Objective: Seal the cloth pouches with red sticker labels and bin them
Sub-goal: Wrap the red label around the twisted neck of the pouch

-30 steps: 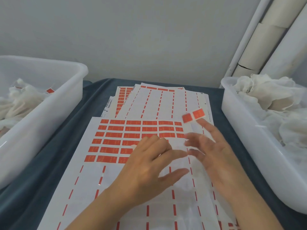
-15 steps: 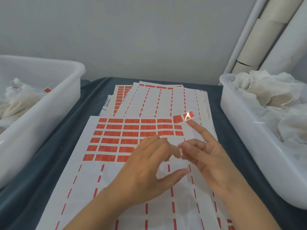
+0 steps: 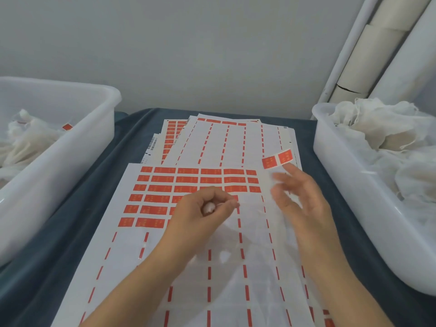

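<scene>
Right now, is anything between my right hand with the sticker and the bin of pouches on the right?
Nothing visible does. The right hand carries the red sticker on a fingertip, and only bare blue cloth lies before the right bin.

Two white bins [image 3: 77, 138] [image 3: 342, 161], two hands [image 3: 200, 213] [image 3: 304, 199], one peeled red label [image 3: 278, 159]

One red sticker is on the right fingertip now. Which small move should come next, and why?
Probably the right hand should reach into the right bin for an unsealed cloth pouch. The peeled red sticker hangs from its fingertip, and neither hand holds a pouch; the left hand is curled over the sticker sheet.
</scene>
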The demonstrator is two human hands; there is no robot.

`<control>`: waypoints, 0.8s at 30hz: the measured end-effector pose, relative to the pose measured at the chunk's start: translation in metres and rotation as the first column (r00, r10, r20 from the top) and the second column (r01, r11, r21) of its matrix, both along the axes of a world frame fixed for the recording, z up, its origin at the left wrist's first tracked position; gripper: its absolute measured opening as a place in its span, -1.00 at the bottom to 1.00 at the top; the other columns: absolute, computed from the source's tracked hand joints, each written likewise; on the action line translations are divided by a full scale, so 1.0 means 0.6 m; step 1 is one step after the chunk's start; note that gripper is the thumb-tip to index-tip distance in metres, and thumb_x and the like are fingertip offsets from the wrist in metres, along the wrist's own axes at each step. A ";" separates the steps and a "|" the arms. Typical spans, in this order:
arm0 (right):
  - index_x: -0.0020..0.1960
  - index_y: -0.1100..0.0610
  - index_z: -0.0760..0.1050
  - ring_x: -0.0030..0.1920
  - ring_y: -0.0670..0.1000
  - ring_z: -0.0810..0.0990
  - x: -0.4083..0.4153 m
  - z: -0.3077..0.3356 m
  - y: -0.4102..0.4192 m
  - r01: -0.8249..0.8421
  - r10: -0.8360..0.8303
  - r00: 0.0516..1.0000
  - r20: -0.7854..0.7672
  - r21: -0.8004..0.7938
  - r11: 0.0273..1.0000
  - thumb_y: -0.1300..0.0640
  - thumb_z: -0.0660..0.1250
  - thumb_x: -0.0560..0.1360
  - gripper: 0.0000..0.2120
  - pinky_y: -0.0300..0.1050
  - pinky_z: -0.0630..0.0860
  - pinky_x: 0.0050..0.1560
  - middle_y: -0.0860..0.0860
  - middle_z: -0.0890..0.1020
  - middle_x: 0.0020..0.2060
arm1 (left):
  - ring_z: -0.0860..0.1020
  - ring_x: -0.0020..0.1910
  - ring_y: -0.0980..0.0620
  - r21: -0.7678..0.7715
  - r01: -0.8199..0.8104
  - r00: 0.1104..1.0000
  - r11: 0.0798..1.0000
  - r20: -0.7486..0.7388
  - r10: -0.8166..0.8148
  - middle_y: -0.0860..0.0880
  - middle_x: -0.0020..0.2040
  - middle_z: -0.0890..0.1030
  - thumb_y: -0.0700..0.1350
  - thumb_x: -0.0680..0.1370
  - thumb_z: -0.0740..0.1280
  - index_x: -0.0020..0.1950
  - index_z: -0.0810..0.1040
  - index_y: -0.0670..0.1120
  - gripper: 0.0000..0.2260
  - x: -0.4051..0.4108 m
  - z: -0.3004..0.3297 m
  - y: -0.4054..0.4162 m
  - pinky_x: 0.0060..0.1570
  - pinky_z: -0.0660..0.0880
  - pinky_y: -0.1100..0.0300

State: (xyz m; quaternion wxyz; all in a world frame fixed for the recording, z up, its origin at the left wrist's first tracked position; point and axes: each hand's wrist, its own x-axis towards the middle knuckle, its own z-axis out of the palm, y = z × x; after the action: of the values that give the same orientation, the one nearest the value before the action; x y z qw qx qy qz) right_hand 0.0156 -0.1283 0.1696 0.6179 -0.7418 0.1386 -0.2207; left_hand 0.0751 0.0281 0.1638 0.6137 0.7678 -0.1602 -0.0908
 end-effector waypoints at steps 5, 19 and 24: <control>-0.16 -0.30 0.55 -0.04 -0.51 0.46 -0.010 0.017 0.001 -0.121 0.121 0.993 -0.012 0.027 0.992 -0.14 0.35 0.26 -0.85 -0.62 0.37 -0.35 -0.48 0.55 -0.08 | 0.50 -0.19 0.44 0.031 0.040 0.998 0.999 0.050 -0.041 0.35 -0.28 0.59 -0.07 0.44 0.41 -0.33 0.58 0.13 -0.85 0.000 -0.001 0.003 -0.37 0.40 0.57; -0.14 0.04 0.57 -0.31 -0.13 0.64 -0.004 -0.001 0.013 -0.214 0.217 0.975 -0.048 0.056 0.975 -0.01 0.36 0.28 -0.81 -0.49 0.47 -0.29 -0.17 0.67 -0.30 | 0.50 -0.21 0.44 0.074 0.027 0.993 0.997 0.115 -0.035 0.37 -0.31 0.57 -0.03 0.42 0.41 -0.37 0.55 0.18 -0.81 -0.003 -0.007 0.001 -0.31 0.33 0.65; -0.14 0.07 0.57 -0.33 -0.14 0.63 -0.004 0.000 0.014 -0.193 0.194 0.981 -0.030 0.038 0.980 0.02 0.36 0.29 -0.81 -0.49 0.47 -0.29 -0.15 0.66 -0.33 | 0.49 -0.18 0.44 0.088 0.021 0.996 0.996 0.089 -0.029 0.37 -0.31 0.57 -0.03 0.42 0.41 -0.38 0.55 0.17 -0.81 -0.006 -0.002 -0.001 -0.36 0.36 0.62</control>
State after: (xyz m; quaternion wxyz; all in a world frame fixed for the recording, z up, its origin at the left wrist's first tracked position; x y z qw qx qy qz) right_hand 0.0129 -0.1199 0.1694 0.6469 -0.7445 0.0800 -0.1447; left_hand 0.0717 0.0273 0.1628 0.5707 0.7949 -0.1934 -0.0704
